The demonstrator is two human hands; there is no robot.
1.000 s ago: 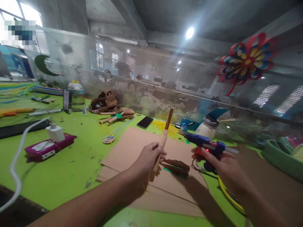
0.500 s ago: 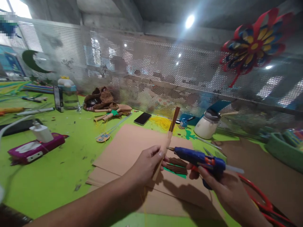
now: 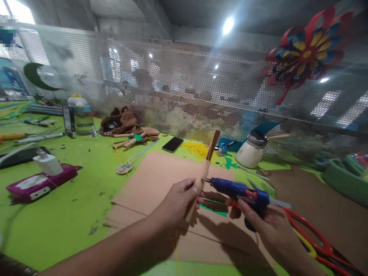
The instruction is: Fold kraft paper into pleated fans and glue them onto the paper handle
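Note:
My left hand (image 3: 184,195) is closed around a tan paper roll (image 3: 203,171), held at a slant above the sheets. A dark brown strip (image 3: 213,146) sticks out of the roll's upper end. My right hand (image 3: 264,218) grips a blue glue gun (image 3: 238,188), a clear glue stick jutting from its back. The gun's metal nozzle meets or nearly meets the roll just above my left thumb. Below, brown paper strips (image 3: 215,201) lie on a green piece (image 3: 221,213), partly hidden by my hands. Large tan paper sheets (image 3: 155,172) are stacked underneath.
Red-handled scissors (image 3: 313,234) lie at the right by brown paper (image 3: 319,191). A phone (image 3: 173,144), yellow shreds (image 3: 197,149) and a white jar (image 3: 251,151) stand behind the sheets. At left is a purple power strip (image 3: 43,182) with a charger. Perforated mesh (image 3: 178,76) borders the table.
The glue gun has shifted slightly left, bringing its nozzle closer onto the roll. The roll's tip leans a little further right. The whole view has moved slightly.

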